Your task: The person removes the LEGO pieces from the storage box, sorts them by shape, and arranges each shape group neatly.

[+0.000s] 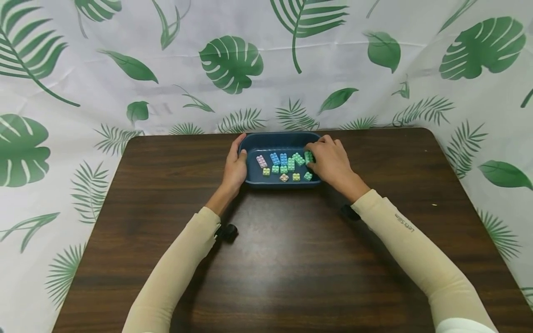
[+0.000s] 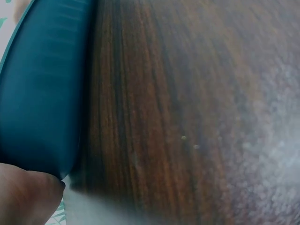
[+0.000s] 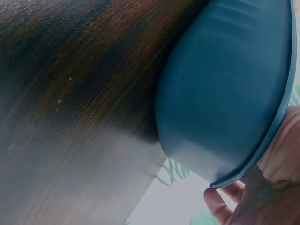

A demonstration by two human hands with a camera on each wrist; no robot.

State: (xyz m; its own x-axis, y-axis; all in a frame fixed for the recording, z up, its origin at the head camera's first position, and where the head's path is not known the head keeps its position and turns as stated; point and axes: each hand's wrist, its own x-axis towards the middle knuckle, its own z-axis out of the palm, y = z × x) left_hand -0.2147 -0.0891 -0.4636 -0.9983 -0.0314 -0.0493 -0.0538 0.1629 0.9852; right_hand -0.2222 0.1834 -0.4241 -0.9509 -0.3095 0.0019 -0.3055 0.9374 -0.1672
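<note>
Sleeves [image 1: 170, 273]; tray [image 1: 275, 184] (long axis left-right)

Long cream arm sleeves [image 1: 172, 268] cover the person's arms, and the right one has small dark writing [image 1: 404, 222] on it. A little black wrist camera [image 1: 229, 232] sits under each wrist. A bit of white shirt sleeve [image 1: 464, 326] shows by the right elbow.

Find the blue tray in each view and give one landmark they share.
Head: blue tray at the centre, its inside visible.
Left wrist: upper left, mostly its outer side.
Right wrist: upper right, again mostly outer side.
Shared landmark: the brown table.
</note>
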